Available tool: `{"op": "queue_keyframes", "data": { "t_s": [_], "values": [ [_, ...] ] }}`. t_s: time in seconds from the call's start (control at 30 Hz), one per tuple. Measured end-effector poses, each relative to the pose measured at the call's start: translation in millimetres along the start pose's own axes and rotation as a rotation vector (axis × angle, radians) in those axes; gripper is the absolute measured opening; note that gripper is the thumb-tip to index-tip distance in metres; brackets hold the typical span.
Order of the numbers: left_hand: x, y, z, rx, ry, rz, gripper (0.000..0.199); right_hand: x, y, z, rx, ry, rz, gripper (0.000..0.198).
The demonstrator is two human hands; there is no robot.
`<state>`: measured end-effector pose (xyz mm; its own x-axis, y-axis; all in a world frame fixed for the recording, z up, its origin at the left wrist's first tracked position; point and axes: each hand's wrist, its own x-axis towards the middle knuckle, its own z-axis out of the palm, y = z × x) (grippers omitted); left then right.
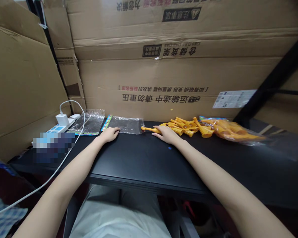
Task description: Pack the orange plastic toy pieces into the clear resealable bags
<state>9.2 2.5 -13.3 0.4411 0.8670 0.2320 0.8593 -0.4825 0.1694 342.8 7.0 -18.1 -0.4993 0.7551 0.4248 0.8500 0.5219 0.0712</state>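
My right hand is closed round a yellow plastic horn, whose thin ridged stem points left. The stem's tip reaches the right edge of a clear plastic bag with a colourful printed strip at its left end. At that left end my left hand lies flat, fingers stretched over the bag's near edge. Just right of my right hand is a loose pile of yellow horns. Farther right lies a clear bag filled with yellow horns.
Another clear bag lies to the left, crossed by a white cable. The cable comes from a charger on a power strip. Cardboard walls the back of the black table. A black post slants at right.
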Motion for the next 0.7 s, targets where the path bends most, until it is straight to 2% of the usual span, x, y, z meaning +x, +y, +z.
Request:
{"op": "queue_keyframes", "data": {
  "t_s": [0.13,0.27,0.4,0.7],
  "values": [
    [0,2,-4,0.024,0.012,-0.054,0.033,-2,-1,-1,0.048,-0.019,0.029,0.049],
    [0,8,-8,0.063,0.025,-0.139,0.030,0,1,5,0.114,-0.006,0.025,0.044],
    [4,14,-11,0.111,0.001,-0.149,0.032,4,5,15,0.194,0.010,0.060,0.037],
    [27,21,-19,0.169,-0.074,-0.250,0.035,25,-4,16,0.394,-0.087,0.165,0.027]
  ]
}}
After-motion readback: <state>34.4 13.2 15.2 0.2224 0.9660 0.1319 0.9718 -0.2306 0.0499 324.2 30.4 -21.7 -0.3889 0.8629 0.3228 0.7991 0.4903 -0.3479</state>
